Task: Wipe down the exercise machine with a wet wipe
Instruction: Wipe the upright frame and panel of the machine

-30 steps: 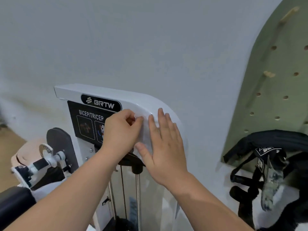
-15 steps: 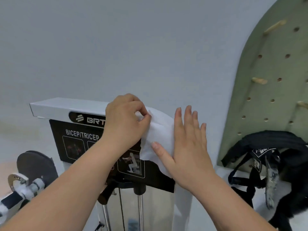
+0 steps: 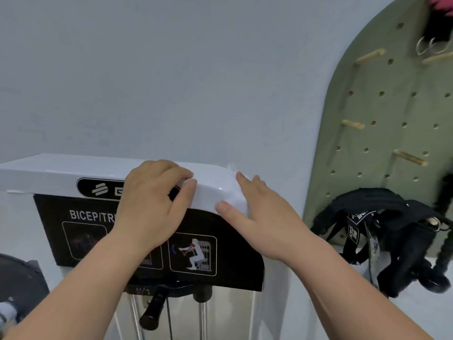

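Now I've got the wipe [image 3: 236,195] up on the top corner of the machine [image 3: 61,170], wiping: right hand [image 3: 264,217] flat on it, left hand [image 3: 152,204] curled, hold unclear.

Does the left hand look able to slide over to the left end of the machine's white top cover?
Likely yes: the left hand rests on the top cover, and nothing shows between it and that end.

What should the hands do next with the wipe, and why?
Probably slide the right hand leftward, dragging the wipe along the machine's white top. The wipe sits only on the rounded right corner under flat fingers; the long top past the left hand lies uncovered.
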A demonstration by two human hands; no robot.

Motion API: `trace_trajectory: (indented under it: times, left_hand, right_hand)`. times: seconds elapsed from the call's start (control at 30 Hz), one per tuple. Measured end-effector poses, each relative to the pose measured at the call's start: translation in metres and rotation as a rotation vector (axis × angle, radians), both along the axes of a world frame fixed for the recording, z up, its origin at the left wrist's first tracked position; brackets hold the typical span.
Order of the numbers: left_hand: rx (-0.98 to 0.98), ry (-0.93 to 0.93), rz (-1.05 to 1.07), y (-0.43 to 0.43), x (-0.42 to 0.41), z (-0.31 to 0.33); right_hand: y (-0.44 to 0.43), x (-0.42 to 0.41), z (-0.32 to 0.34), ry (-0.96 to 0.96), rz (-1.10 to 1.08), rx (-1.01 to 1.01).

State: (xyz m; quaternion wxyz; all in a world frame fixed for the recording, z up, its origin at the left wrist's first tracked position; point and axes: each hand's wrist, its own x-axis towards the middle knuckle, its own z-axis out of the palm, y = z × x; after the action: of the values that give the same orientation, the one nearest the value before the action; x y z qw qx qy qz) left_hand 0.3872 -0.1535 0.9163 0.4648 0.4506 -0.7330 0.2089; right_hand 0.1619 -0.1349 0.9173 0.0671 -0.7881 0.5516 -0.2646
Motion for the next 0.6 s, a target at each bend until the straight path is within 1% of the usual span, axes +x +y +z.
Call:
trace_trajectory:
  times: [0.07,0.17,0.27,0.33,0.37,0.43,0.5,0.53,0.6]
  left_hand:
    - [-0.044,0.009,-0.059,-0.002,0.01,-0.009]
    - [-0.071,0.081,-0.158,-0.006,0.013,-0.009]
    - [-0.1,0.143,-0.213,-0.008,0.01,-0.01]
    - [-0.114,0.171,-0.202,-0.006,0.007,-0.014]
    - [-0.12,0.187,-0.205,-0.006,0.006,-0.016]
    - [-0.134,0.21,-0.219,-0.009,0.004,-0.018]
    - [-0.15,0.228,-0.23,-0.012,0.002,-0.018]
    - [-0.163,0.231,-0.233,-0.012,0.001,-0.018]
    - [-0.19,0.231,-0.238,-0.012,-0.001,-0.019]
  right_hand:
    - [0.005,0.022,0.008,0.042,0.044,-0.055]
    - [0.012,0.043,0.008,0.159,0.095,-0.167]
    - [0.014,0.032,-0.014,0.143,0.025,-0.244]
    - [0.02,0.012,-0.036,0.068,-0.052,-0.226]
    - [0.022,0.002,-0.047,-0.002,-0.081,-0.188]
    - [0.021,-0.017,-0.058,-0.196,-0.098,-0.081]
    - [0.013,-0.025,-0.048,-0.368,-0.057,0.03]
    - [0.006,-0.023,-0.038,-0.399,-0.031,0.062]
    - [-0.007,-0.011,-0.015,-0.344,0.022,0.071]
